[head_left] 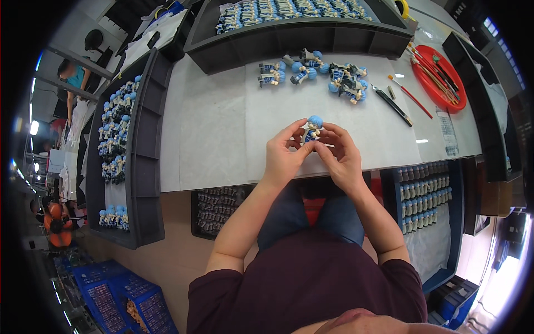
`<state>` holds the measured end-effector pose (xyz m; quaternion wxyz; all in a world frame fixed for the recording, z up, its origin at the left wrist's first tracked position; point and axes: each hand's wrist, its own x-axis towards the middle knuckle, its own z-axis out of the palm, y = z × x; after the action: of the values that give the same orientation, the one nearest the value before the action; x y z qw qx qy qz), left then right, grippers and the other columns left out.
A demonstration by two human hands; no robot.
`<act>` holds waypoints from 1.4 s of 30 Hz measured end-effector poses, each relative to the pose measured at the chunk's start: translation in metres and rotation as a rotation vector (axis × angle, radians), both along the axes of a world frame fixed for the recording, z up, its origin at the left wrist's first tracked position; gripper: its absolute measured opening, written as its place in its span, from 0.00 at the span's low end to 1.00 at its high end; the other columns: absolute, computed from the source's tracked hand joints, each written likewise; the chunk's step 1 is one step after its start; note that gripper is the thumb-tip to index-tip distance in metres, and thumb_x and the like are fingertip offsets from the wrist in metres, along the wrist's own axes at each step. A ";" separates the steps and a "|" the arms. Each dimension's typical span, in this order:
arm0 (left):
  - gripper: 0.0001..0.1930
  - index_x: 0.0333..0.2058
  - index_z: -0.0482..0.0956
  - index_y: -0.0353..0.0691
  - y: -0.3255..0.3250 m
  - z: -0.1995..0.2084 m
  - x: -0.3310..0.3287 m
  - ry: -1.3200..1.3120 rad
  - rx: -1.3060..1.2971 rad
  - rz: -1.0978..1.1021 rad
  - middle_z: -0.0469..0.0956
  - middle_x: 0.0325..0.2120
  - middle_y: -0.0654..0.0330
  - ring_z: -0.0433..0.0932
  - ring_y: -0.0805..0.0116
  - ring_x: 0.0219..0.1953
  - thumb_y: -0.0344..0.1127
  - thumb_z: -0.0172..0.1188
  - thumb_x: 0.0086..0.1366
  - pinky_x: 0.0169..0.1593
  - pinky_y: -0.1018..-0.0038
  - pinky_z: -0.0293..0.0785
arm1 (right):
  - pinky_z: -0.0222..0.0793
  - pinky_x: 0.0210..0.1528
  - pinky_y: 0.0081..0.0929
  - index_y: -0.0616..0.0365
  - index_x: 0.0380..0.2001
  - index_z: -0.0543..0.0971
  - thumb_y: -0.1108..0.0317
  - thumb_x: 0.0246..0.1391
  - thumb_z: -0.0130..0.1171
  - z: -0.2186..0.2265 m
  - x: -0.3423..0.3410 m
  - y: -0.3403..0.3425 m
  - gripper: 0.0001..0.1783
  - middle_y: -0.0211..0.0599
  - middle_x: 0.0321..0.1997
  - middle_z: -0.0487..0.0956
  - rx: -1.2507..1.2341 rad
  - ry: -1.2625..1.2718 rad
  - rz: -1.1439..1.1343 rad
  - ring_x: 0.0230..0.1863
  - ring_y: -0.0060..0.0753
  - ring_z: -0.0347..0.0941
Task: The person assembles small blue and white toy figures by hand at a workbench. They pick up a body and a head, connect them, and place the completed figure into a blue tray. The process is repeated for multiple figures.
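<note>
A small doll (pixel 312 129) was held upright between the curled, pinching fingers of the left hand (pixel 285 156) and the right hand (pixel 346 158), its blue hair exposed above the thumbs.

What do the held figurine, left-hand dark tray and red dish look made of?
Figurine: probably moulded plastic or vinyl, fairly smooth; its sculpted blue hair suggests it.
Dark tray: likely rigid matte plastic, judging by its ribbed wall.
Red dish: seemingly smooth plastic, from its even colour and rounded rim; painted metal possible.

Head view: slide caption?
Left fingers and right fingers hold one blue-haired figurine above a worktable, similar figurines clustered beyond.
</note>
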<state>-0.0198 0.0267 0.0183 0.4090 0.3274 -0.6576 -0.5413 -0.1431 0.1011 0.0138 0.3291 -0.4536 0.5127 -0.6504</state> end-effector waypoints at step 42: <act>0.14 0.48 0.70 0.31 -0.020 -0.019 0.026 0.388 0.461 -0.041 0.75 0.36 0.61 0.69 0.79 0.29 0.27 0.47 0.64 0.35 0.82 0.68 | 0.68 0.42 0.21 0.59 0.53 0.65 0.68 0.54 0.55 -0.009 0.003 -0.017 0.23 0.43 0.39 0.76 0.133 0.014 0.244 0.38 0.24 0.72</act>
<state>0.0060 0.0067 -0.0006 0.4308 0.2887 -0.4336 -0.7369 -0.1398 0.0846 0.0049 0.4317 -0.4941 0.4980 -0.5670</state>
